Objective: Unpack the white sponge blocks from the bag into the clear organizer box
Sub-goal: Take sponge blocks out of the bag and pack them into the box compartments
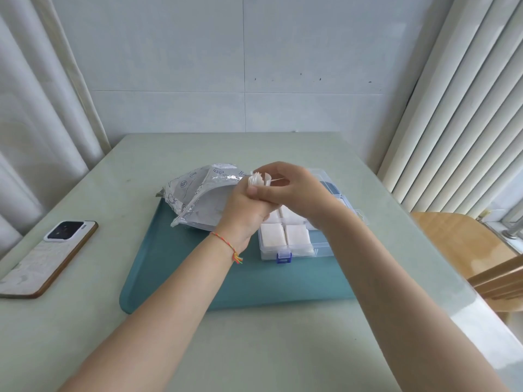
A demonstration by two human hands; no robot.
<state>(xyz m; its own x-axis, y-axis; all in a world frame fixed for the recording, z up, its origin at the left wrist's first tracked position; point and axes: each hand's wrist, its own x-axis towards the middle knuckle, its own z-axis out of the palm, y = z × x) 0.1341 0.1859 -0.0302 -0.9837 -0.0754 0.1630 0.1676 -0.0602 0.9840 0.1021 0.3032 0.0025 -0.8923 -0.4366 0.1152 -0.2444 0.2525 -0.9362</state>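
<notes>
A silver foil bag (198, 190) with printed drawings lies open on a teal mat (198, 273), its mouth toward the middle. Right of it stands the clear organizer box (325, 244) with a blue latch; several of its compartments hold white sponge blocks (273, 234). Above the box's left side, my left hand (246, 210) grips a small stack of white sponge blocks (256, 179) with curled fingers. My right hand (294, 188) pinches the same stack from the right. The hands hide the box's middle compartments.
A phone (48, 256) lies face down at the table's left edge. A wooden chair (464, 244) stands to the right of the table. Curtains hang on both sides, and a tiled wall is behind the table (254, 349).
</notes>
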